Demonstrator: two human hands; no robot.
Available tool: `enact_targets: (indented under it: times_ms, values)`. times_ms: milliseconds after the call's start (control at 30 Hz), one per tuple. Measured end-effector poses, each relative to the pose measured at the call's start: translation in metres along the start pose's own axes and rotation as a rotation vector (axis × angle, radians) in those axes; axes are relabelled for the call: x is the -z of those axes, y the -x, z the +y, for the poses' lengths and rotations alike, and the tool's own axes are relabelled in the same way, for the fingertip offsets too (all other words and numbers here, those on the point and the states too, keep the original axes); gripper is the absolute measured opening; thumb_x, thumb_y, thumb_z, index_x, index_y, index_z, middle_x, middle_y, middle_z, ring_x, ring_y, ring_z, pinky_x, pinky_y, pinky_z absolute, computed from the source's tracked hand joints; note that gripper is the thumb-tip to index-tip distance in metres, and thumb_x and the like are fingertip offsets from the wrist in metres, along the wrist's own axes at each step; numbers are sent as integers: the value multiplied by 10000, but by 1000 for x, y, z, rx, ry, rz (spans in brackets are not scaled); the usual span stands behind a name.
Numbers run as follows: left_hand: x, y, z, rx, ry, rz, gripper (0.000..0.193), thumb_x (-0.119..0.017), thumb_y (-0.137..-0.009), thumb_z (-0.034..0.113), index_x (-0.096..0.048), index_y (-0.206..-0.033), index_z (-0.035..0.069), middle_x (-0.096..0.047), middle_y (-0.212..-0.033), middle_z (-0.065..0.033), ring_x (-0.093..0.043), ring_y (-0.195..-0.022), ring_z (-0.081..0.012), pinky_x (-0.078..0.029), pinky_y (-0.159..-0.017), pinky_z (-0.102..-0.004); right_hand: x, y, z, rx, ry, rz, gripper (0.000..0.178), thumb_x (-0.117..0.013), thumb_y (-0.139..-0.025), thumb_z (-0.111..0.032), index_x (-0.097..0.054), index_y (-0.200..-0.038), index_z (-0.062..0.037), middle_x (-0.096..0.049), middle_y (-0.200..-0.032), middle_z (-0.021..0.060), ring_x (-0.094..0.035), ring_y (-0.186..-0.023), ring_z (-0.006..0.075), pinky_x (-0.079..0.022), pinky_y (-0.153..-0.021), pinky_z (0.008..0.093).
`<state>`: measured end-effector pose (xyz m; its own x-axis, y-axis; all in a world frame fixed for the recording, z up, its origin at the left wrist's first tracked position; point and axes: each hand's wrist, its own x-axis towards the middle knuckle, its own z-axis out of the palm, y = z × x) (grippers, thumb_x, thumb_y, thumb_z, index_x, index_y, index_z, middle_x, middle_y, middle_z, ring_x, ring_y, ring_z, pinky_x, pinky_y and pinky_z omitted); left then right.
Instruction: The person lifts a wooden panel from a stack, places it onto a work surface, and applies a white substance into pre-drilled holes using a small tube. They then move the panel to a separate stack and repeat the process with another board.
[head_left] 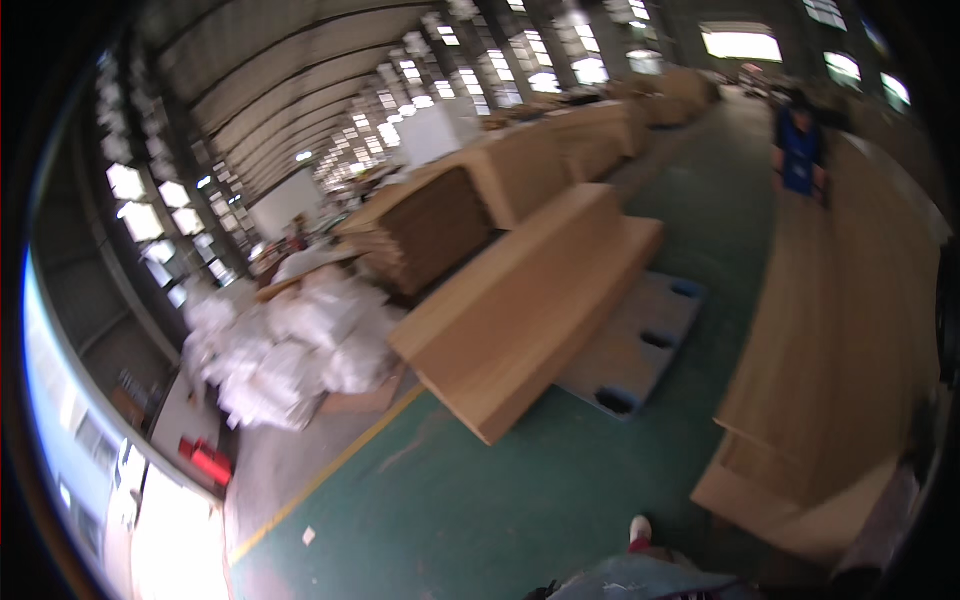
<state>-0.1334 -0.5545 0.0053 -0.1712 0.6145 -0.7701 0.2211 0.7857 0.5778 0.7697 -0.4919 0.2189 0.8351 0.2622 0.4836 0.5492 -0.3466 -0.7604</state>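
Long brown sheets, apparently cardboard [800, 400], stretch along my right side from near my legs into the distance. A grey sleeve [885, 520], apparently my right arm, reaches up beside their near right edge. The hand beyond it is lost in the dark, blurred rim, so its fingers and any grip do not show. My left hand is out of the picture. At the sheets' far end stands another person in blue and dark clothes [798, 150], arms lowered toward them.
Ahead, a long brown folded panel [520, 310] lies partly over a grey pallet [640, 345] with dark openings. Brown stacks [430, 230] line the left, behind white plastic bundles [300, 345]. A red object [207, 460] sits near the bright doorway [175, 530]. A yellow line [330, 475] crosses the floor.
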Motion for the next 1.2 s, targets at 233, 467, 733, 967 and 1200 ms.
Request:
enact_targets:
  times_ms: [233,467,733,967,1200]
  values:
    - [-3,-6,-17,0,-178,-94,416,-504,-850,431,-606,-939,38,-621,-773,-113,-611,-671,-266,-486,-591,-416,18,-10,-13,67,80,9,283,-513,-960,-341,-589,-1070,-91,-588,-814,-9,-542,-710,116,-433,-597,276]
    - [-3,-8,60,-69,-644,-88,449,-503,-839,441,-608,-902,8,-622,-748,-141,-625,-697,-305,-491,-620,-441,2,133,-78,-238,-363,-142,437,-578,-946,-306,-517,-1333,-112,-629,-987,-11,-569,-791,78,-439,-630,206]
    - [-101,-149,277,-780,-1091,-162,301,-502,-907,247,-549,-1122,41,-608,-971,-129,-601,-847,-261,-499,-757,-379,-156,266,119,-701,-736,-504,458,-460,-976,-284,-410,-1409,-141,-589,-1223,45,-587,-946,137,-435,-645,221]
    - [-254,-227,360,-722,-1102,-486,267,-483,-899,91,-533,-1157,41,-585,-1142,-107,-597,-1004,-258,-486,-852,-347,-267,298,313,-313,14,-572,503,-427,-970,-272,-375,-1411,-35,-462,-1382,145,-468,-1224,271,-371,-1024,364]
    - [-333,-263,369,-452,-794,-333,342,-500,-914,294,-576,-1074,1,-642,-993,-158,-609,-933,-357,-480,-868,-416,-291,257,192,-411,768,-927,516,-370,-987,-307,-342,-1431,-46,-386,-1444,141,-370,-1313,307,-265,-1124,369]
